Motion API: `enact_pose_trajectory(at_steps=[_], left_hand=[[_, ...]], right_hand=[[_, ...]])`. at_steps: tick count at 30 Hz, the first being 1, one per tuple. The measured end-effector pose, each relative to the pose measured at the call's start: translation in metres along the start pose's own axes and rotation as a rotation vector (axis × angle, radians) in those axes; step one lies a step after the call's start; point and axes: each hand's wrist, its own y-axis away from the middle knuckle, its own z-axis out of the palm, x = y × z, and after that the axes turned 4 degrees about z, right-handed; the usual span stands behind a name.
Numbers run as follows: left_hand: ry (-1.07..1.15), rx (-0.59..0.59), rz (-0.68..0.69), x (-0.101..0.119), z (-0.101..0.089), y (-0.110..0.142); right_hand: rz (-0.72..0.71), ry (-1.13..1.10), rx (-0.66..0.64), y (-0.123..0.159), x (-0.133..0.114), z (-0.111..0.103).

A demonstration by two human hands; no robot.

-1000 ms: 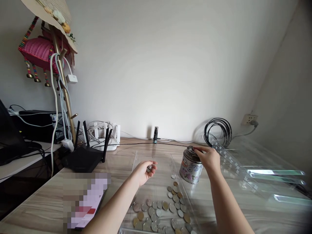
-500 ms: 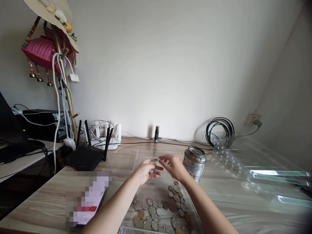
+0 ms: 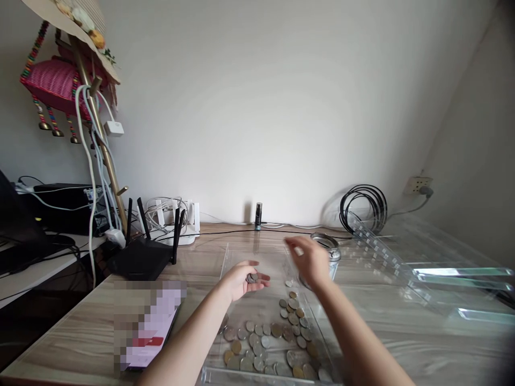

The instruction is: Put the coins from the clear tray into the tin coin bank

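My left hand is turned palm up over the clear plastic tray, its fingers curled around several coins. My right hand is raised over the tray's right side, just in front of a silver metal tin that it partly covers. Thumb and fingertips of that hand are pinched together, and whatever is between them is too blurred to make out. Loose silver and brass-coloured coins lie spread over the near half and right side of the tray.
A phone lies at left, in front of a black router. Along the wall stand a white router, a small dark bottle and a coil of black cable. Clear plastic panels lie at right.
My right hand has moved right and up, away from my left hand and towards the tin. My left hand stays over the tray with the coins. The view has shifted slightly.
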Motion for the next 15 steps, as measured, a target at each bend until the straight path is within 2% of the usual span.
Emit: enact_pose_trajectory(at_steps=[2, 4, 7, 10, 15], left_hand=[[0.028, 0.064, 0.013, 0.001, 0.0, -0.001], [0.037, 0.092, 0.023, 0.0, 0.0, -0.003], [0.018, 0.098, 0.045, -0.002, 0.0, -0.005], [-0.028, 0.059, 0.078, -0.004, -0.002, -0.005], [-0.113, -0.07, 0.077, -0.006, -0.004, -0.006]], right_hand=[[0.074, 0.165, 0.255, -0.011, 0.021, -0.023], [0.149, 0.278, 0.316, -0.019, 0.043, -0.039], [0.26, 0.364, 0.171, -0.027, 0.062, -0.047], [0.383, 0.402, 0.032, -0.031, 0.067, -0.045], [0.453, 0.426, -0.002, -0.034, 0.069, -0.045]])
